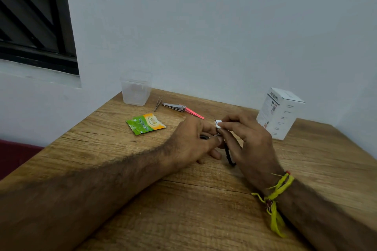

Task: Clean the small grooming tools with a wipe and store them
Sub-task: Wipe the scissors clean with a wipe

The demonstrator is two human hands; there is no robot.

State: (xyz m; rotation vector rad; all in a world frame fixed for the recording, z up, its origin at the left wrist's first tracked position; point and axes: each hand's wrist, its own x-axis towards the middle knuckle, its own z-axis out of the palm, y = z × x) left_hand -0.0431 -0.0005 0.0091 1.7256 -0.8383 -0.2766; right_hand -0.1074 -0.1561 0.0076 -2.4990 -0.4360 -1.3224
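Left hand (195, 138): fingers curled round small scissors (229, 154), black handle loops showing beside and below the palm.
Right hand (246, 138): pinches a white wipe (219, 124) against the blade tip.
Tweezers (158, 103): flat on the wooden table (204, 199), beside the nail clipper (174, 106).
Pink file (193, 112): touching the clipper's end.
Clear container (136, 91): upright by the wall, just behind the tweezers.
Green sachet (145, 123): left of the hands.
White box (279, 113): standing at right.
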